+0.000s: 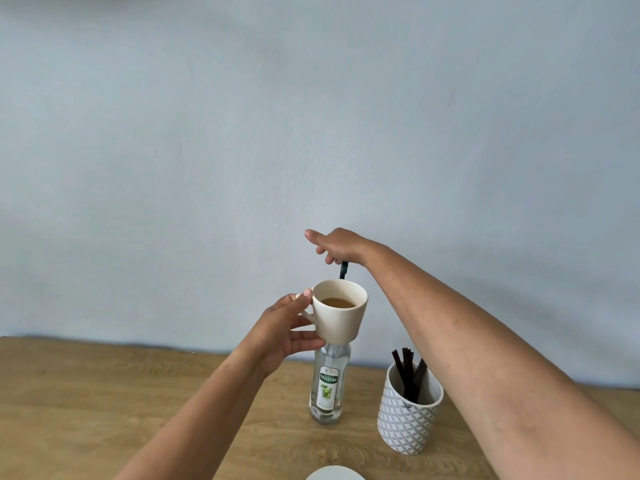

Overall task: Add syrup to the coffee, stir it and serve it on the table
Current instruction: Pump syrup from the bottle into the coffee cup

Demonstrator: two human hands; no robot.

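My left hand (287,330) grips the handle of a cream cup (341,320) and holds it in the air, level, with light brown coffee (337,302) inside. Right behind and below the cup stands a clear syrup bottle (327,386) with a white and green label; the cup hides its neck. A dark pump stem (344,270) rises above the cup's far rim. My right hand (337,245) sits on top of that pump with its fingers curled around the head.
A grey and white patterned holder (407,420) with several dark stir sticks (408,372) stands right of the bottle on the wooden table (104,393). A white round rim (334,474) shows at the bottom edge. A pale blue wall backs the table.
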